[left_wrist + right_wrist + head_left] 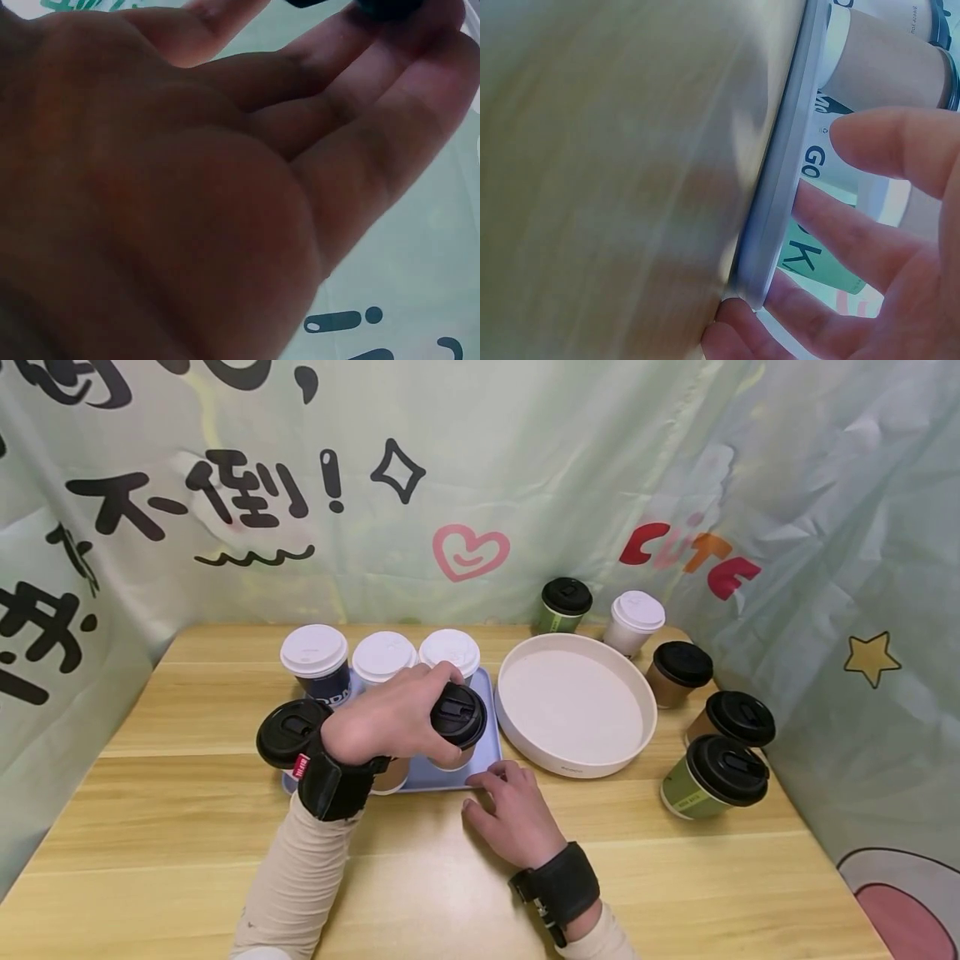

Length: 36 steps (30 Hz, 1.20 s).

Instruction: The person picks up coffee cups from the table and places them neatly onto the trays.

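My left hand (397,714) reaches over a pale blue tray (489,735) and grips a brown paper coffee cup by its black lid (459,714). In the left wrist view, the fingers (360,150) reach to a dark lid edge at the top. With its fingertips, my right hand (517,814) touches the tray's front right corner; its thumb stays apart from the tray in the right wrist view. White-lidded cups (313,656) (384,657) (450,652) stand along the tray's back. A black-lidded cup (292,732) is at front left, and the left wrist mostly hides another brown cup (390,778).
A round cream tray (576,702) lies right of the blue tray. Around its back and right side stand a green cup (564,606), a white cup (633,620), brown cups (678,672) (729,718) and another green cup (712,777). A printed curtain (562,485) hangs behind.
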Each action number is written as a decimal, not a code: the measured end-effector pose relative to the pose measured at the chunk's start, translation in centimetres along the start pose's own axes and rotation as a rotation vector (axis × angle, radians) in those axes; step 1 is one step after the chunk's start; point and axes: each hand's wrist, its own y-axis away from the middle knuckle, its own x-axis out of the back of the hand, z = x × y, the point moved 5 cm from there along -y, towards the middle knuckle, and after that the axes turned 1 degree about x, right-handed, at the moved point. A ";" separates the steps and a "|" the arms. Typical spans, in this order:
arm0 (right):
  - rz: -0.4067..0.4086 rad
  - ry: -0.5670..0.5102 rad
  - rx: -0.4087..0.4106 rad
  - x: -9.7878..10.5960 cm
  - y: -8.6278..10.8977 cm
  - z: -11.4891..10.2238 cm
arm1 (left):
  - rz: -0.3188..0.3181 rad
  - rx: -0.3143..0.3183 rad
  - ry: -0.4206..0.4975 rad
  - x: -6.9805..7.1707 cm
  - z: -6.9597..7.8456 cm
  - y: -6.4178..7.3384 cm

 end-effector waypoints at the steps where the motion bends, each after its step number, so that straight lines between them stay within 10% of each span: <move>1: 0.001 0.000 0.000 0.0 0.0 0.0 | -0.007 0.004 0.002 -0.1 -0.1 -0.1; 36: -0.023 0.002 -0.025 0.0 0.0 0.0 | -0.091 0.036 0.028 -1.7 -1.0 -2.0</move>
